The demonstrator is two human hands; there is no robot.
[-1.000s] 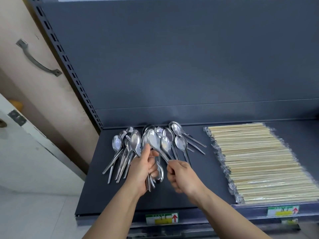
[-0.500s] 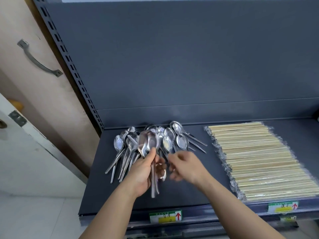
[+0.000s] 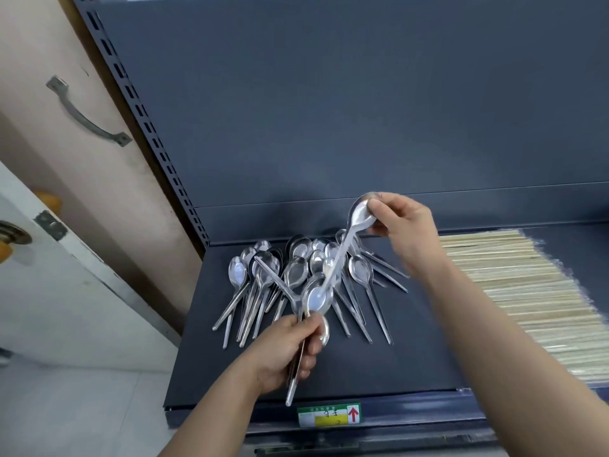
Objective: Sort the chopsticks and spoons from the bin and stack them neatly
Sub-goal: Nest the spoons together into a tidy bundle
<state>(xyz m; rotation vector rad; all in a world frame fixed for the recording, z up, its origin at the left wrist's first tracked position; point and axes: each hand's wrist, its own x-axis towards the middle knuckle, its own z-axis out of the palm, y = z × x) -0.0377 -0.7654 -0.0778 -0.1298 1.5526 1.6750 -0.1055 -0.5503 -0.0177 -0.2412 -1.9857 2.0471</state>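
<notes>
A fan of loose steel spoons (image 3: 306, 278) lies on the dark grey shelf (image 3: 412, 341), bowls toward the back. My left hand (image 3: 283, 351) grips a small bundle of spoons (image 3: 314, 296) by the handles, bowls up, above the shelf's front. My right hand (image 3: 402, 229) pinches the bowl of a single spoon (image 3: 361, 214), raised over the pile, its handle slanting down toward the bundle. A flat stack of wrapped chopsticks (image 3: 524, 291) fills the shelf's right side.
The shelf's grey back panel (image 3: 329, 110) rises behind. A slotted upright (image 3: 145, 127) runs down the left. Left of it are a beige door with a metal handle (image 3: 87, 117) and a white door (image 3: 49, 291). A price label (image 3: 329, 415) marks the front edge.
My right hand has lifted away from the pile's front with one spoon, rising up and to the right. The left hand keeps its bundle and has shifted slightly toward the front.
</notes>
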